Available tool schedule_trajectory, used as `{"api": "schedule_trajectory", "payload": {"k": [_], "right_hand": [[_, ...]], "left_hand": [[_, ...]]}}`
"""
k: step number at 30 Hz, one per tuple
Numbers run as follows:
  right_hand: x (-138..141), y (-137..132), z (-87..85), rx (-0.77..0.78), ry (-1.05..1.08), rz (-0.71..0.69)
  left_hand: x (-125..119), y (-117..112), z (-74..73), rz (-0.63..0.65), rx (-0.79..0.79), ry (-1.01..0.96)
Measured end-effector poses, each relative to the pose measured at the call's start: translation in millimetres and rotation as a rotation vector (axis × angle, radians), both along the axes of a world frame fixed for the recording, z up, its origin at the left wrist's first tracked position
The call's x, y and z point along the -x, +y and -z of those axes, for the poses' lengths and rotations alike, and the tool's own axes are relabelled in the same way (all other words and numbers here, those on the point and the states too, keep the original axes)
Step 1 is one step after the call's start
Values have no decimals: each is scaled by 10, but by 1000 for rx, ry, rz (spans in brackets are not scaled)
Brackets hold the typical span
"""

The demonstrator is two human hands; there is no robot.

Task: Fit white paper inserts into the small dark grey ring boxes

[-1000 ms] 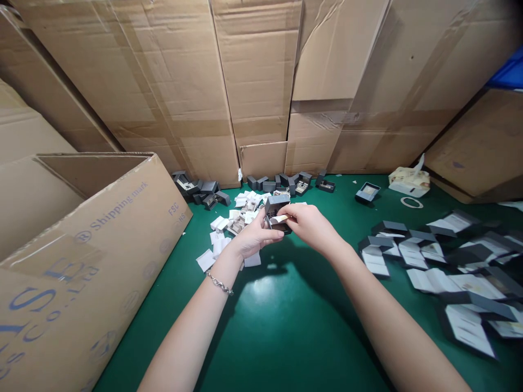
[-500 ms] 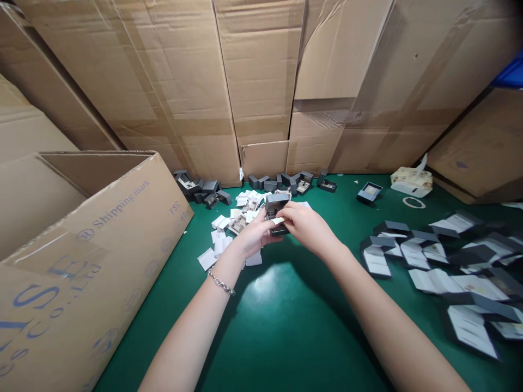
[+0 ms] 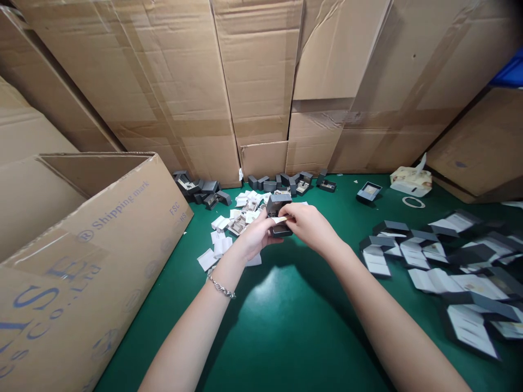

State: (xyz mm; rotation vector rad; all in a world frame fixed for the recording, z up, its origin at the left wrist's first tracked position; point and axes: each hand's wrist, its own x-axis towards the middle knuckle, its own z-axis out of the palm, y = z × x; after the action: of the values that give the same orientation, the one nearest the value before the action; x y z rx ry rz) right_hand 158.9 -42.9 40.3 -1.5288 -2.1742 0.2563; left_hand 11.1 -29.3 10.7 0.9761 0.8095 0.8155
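Note:
My left hand [image 3: 255,238] is closed around a small dark jewelry box [image 3: 277,202] and holds it above the green table. The lid stands raised, its inside facing me. A pale strip [image 3: 280,220], whitish with a yellowish end, shows at the front of the box by my left thumb. On the box's right side, my right hand [image 3: 307,223] has its fingers pinched together on the end of this strip. Part of the box's inside is hidden by the fingers. Just left of the box lies a heap of white and greyish inserts [image 3: 220,245].
Several dark boxes [image 3: 269,186] line the back, with more [image 3: 210,187] at back left. At right lie many open boxes with white linings [image 3: 376,261]. A large carton [image 3: 122,239] stands left. A tissue pack [image 3: 411,182], a white ring [image 3: 413,202] and an open box [image 3: 369,193] lie back right.
Both hands and the jewelry box have shifted very slightly right and down. The pale strip's yellowish end shows more clearly between the hands. Everything on the table lies as before.

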Motion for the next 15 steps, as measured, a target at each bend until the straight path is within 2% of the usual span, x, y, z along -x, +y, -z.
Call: {"api": "schedule_trajectory", "payload": {"k": [9, 15], "right_hand": [[7, 3, 1, -10, -53, 8], [34, -12, 12, -32, -130, 34]], "left_hand": [[-34, -34, 37, -16, -85, 87], [-98, -53, 75, -120, -165, 134]]}}
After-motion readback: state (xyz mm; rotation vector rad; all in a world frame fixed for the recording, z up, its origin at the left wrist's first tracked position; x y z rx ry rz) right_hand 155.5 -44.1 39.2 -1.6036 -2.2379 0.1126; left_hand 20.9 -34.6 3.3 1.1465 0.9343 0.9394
